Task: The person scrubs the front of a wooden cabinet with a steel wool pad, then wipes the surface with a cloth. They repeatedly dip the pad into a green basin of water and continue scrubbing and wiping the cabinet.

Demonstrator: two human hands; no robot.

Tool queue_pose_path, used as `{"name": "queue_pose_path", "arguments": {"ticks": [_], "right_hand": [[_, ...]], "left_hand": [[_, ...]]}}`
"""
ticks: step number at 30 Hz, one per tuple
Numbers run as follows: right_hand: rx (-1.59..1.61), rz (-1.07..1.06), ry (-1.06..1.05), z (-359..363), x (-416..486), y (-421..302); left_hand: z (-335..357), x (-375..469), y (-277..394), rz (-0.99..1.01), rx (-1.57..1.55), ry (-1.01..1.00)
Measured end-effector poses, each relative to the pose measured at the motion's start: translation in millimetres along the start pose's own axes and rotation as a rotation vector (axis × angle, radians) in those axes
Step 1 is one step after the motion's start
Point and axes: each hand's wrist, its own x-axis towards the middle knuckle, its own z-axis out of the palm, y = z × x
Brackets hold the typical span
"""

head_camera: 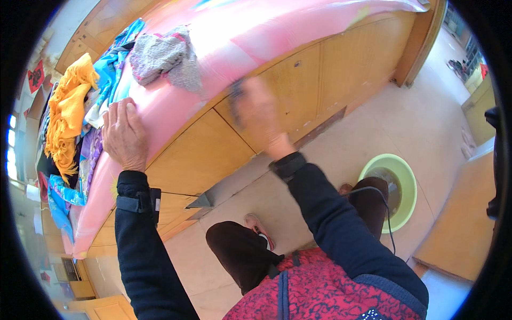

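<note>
My left hand (126, 136) rests on the edge of a pink plastic cover (172, 108) and holds nothing that I can see. Its fingertips lie beside bunched blue and white patterned cloth (105, 90). Blurred by motion, my right hand (260, 110) grips a dark object (237, 100), perhaps a cloth or brush. It is at the upper front of a wooden cabinet (288, 88), just below the cover's hanging edge. On the cover between and beyond my hands lies a folded grey towel (162, 56) with pink stripes.
An orange fringed scarf (70, 116) lies among heaped cloths at the left. A pale green basin (412, 192) with murky water stands on the tiled floor (332, 140) beside my right knee. A dark pointed corner (202, 201) juts from the cabinet front. Right stands a wooden furniture panel (460, 224).
</note>
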Motion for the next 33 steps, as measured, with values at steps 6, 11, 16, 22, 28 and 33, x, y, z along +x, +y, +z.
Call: {"name": "queue_pose_path", "arguments": {"ticks": [6,11,16,22,28,33], "right_hand": [[0.031,0.027,-0.096,19,-30,11],[-0.096,0.24,0.241,-2,-47,106],[0.195,0.28,0.126,4,-48,81],[0.063,0.106,0.204,-11,-20,80],[0.0,0.351,0.131,-8,-38,95],[0.02,-0.083,-0.002,-13,-13,82]], "left_hand": [[-1,1,2,0.008,-0.013,-0.021],[-1,0,3,0.005,-0.014,-0.009],[0,0,1,0.005,0.002,-0.026],[2,-1,1,0.032,0.006,-0.006],[0,2,3,0.021,-0.005,-0.002],[1,1,3,0.014,-0.038,0.007]]}}
